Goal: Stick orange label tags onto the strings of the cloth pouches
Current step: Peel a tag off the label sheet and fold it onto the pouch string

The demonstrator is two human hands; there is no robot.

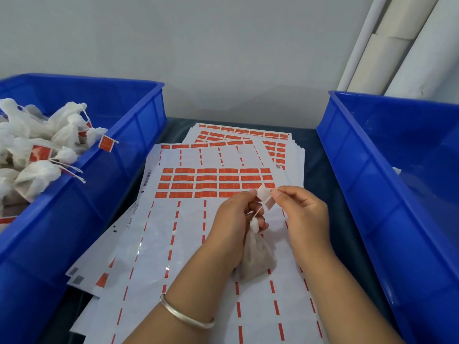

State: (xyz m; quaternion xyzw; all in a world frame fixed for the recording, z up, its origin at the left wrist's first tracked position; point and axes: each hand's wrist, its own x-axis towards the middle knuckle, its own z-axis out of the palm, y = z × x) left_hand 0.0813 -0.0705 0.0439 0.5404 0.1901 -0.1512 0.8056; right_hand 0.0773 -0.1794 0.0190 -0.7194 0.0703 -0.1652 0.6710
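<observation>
A pale grey wall (223, 45) rises behind the tabletop (315, 155), which is covered in dark blue; white pipes (387, 45) lean in the far right corner. A blue bin (139, 120) stands along the left edge, heaped with white cloth pouches (37, 150), several with orange tags on their strings. A second blue bin (372, 194) stands along the right edge. Between them lie overlapping white label sheets (198, 219), the top one with rows of orange labels (213, 182) across its middle and dashed orange strips where labels are gone.

Over the near middle of the sheets, the left hand (231, 224) grips one pouch (258, 256) by its tied neck, lower fingers curled round it. The pouch hangs with its long axis near upright, neck up and away from the person, body touching the sheet. Its string (258, 209) runs up toward a label tag (265, 197), pale side showing, pinched between the left fingertips and the right hand (303, 209). A silver bangle (186, 316) circles the left wrist.
</observation>
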